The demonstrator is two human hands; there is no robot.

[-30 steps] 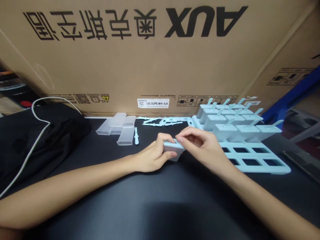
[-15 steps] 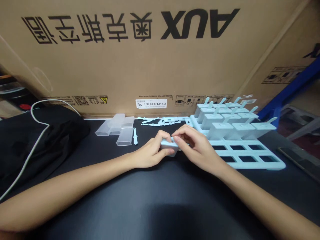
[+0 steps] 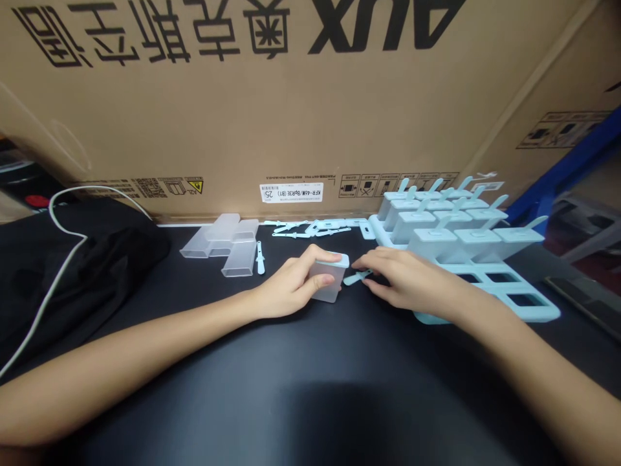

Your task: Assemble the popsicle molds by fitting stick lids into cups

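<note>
Now | left hand (image 3: pixel 291 286): still gripping capped mould (image 3: pixel 326 291) | right hand (image 3: pixel 405 278): off its lid (image 3: pixel 343 260), pinching blue stick (image 3: pixel 356 279)

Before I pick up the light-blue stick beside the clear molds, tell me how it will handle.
The light-blue stick looks slim, so probably light. It lies straight, so likely fairly stiff. Flat beside the clear molds, it seems unlikely to roll.

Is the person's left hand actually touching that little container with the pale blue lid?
Touching. The head view shows the left hand around the container, its thumb against the side and a finger across the lid.
</note>
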